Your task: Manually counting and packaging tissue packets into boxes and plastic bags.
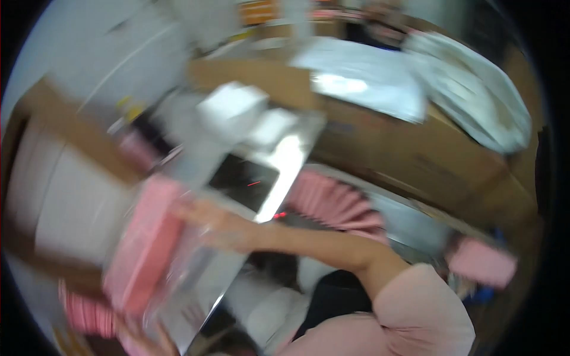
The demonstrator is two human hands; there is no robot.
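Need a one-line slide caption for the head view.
Motion-blurred head view: the right hand at a pink oblong pack with clear plastic, beside an open cardboard box.

Single head-worn fisheye; downward, near

Long block (142,249): plain pink; clear film (185,252) along it shows whitish glints. Curved stack (338,203): pink, banded with darker ribs. Lower-left stack (89,311): pink, striped light and dark (blur softens the stripes). Bundle (482,262) at far right: plain pale pink. Large carton (409,148): brown. Two small boxes (233,111): white. Flat panel (234,178): near-black, crossed by a short red streak (254,184). Sack (475,95): white. Sleeve (424,302): pale pink. Box (257,12) at top edge: orange
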